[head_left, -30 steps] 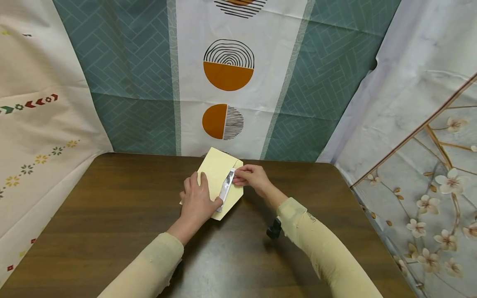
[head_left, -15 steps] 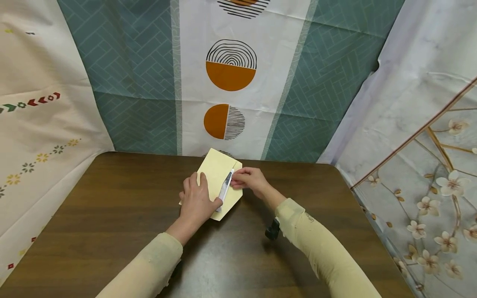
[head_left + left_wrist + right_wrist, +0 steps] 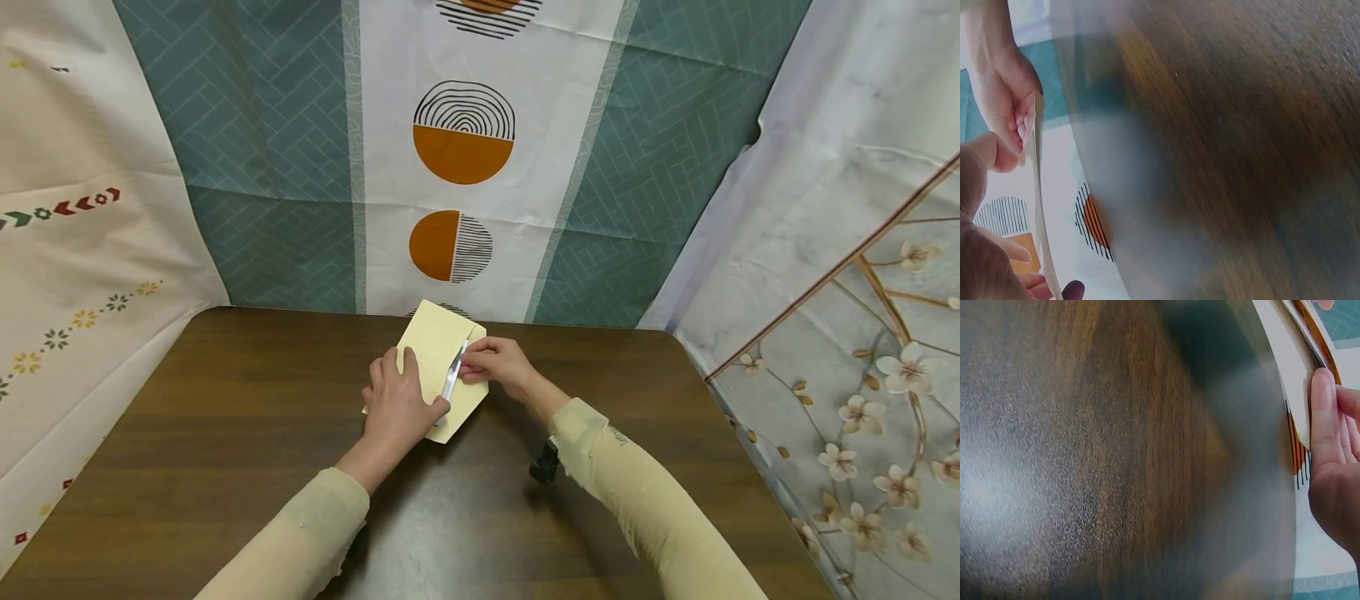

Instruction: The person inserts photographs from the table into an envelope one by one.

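Observation:
A pale yellow envelope is held tilted above the far part of the table, its opening and flap toward the right. My left hand grips its left side, thumb across the front near the lower end of the opening. Out of that opening shows a narrow strip of a white-edged card with a grey print; the rest is hidden inside. My right hand pinches the card's edge at the upper part of the opening. In the left wrist view the envelope appears edge-on; in the right wrist view, fingertips lie right at the opening.
The brown wooden table stretches out under both forearms. A patterned curtain hangs right behind its far edge, with further cloths on both sides. A small black device shows beneath the right sleeve.
Less of the card shows at the envelope's opening than a second ago, and my right fingers have shifted slightly left with it. My left hand keeps its grip in nearly the same place.

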The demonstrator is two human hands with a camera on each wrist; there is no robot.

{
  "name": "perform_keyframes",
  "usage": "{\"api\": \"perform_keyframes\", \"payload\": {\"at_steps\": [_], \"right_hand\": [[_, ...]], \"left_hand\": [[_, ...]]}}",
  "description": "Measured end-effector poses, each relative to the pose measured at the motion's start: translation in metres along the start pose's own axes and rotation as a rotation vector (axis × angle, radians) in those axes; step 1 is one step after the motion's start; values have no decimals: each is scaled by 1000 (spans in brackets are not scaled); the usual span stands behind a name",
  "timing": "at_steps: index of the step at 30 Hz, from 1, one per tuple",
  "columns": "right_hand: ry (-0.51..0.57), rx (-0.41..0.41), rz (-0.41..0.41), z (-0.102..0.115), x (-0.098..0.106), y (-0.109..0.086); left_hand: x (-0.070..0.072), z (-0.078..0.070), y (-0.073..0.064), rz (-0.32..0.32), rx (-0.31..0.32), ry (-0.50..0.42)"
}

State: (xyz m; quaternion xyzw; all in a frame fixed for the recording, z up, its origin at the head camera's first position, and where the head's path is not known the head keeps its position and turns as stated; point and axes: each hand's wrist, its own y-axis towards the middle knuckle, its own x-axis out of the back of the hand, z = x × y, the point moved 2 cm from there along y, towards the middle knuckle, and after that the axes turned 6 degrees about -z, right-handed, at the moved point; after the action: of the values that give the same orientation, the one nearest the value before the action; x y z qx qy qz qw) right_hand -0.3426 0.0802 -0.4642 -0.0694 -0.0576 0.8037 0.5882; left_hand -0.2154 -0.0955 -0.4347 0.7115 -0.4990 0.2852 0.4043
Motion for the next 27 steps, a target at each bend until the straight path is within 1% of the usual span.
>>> {"api": "perform_keyframes", "payload": {"at_steps": [9,18,23,27], "right_hand": [[21,4,-17,-2,-5,-1],[7,13,10,0,-5,0],[-18,8,27,6,1,-2],[-58,9,23,12,12,-6]], "left_hand": [[0,0,0,2,31,-29],[2,0,1,-4,29,-35],[1,2,2,-5,15,-21],[1,6,3,-5,19,-9]]}}
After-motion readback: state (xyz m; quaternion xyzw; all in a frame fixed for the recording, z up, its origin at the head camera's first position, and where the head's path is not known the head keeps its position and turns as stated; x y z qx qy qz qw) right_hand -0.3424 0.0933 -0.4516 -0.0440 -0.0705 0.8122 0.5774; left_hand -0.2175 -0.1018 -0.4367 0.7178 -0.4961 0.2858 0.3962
